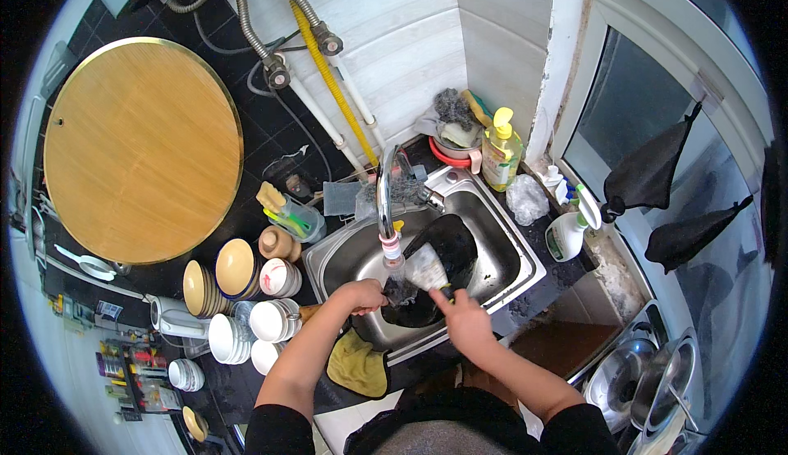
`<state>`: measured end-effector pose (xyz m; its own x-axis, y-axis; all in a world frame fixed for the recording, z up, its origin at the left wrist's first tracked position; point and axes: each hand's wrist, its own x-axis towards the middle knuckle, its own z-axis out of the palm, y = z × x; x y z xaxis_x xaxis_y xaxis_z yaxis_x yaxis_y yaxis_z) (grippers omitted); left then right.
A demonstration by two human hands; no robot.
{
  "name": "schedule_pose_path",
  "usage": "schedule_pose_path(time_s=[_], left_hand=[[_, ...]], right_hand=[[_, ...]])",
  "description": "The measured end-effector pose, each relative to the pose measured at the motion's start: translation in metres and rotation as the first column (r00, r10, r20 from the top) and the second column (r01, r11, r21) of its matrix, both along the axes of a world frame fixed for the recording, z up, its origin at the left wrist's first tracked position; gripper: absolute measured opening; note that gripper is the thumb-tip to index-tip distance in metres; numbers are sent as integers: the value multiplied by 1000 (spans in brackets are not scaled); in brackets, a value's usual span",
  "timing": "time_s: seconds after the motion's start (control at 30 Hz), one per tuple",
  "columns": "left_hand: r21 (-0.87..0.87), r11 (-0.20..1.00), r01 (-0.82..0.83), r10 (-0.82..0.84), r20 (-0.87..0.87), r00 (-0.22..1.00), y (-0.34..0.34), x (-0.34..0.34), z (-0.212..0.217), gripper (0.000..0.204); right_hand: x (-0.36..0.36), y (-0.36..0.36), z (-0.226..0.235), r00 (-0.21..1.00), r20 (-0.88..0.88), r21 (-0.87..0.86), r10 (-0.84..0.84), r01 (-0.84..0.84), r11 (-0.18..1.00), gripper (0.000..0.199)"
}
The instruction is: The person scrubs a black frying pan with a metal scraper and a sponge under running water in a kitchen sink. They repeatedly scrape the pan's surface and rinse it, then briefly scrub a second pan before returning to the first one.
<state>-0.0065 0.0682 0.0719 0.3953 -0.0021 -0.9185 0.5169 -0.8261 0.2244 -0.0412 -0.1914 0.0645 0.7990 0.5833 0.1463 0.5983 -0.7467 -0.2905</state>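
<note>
A black wok (451, 246) lies tilted in the steel sink (502, 260) under the running tap (384, 201). My left hand (364, 297) is closed at the wok's near left edge, where its handle seems to join; my fingers partly hide the grip. A wooden handle (309, 313) shows left of my left forearm. In my right hand (466, 321) is the dark handle of a scrub brush with a broad pale head (427, 268), which lies against the wok's inside. Water falls near the left fingertips, over a dark wet patch I cannot make out.
Stacked bowls (235, 266) and white cups (275, 321) crowd the counter at left. A yellow-green cloth (359, 363) hangs at the sink's front edge. Behind the sink stand a dish soap bottle (502, 151) and a red basin (451, 156); a spray bottle (568, 233) is at right.
</note>
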Motion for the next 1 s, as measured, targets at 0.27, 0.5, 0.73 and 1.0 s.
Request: schedule_pose_path(time_s=[0.27,0.5,0.73,1.0], left_hand=[[-91,987,-131,123,-85,989,9,-3,-15,32],[-126,984,-126,110,-133,985,16,12,-22,24],[-193,946,-260,237,-137,962,-6,22,-25,21],[-232,939,-253,210,-193,958,-7,23,-30,21]], right_hand=[[-8,-4,1,992,-76,-36,102,-105,994,64],[-4,-6,-12,999,24,13,-47,47,999,63],[6,-13,-11,994,-18,-42,-111,110,993,57],[-8,-9,-16,999,-8,-22,-46,46,999,61]])
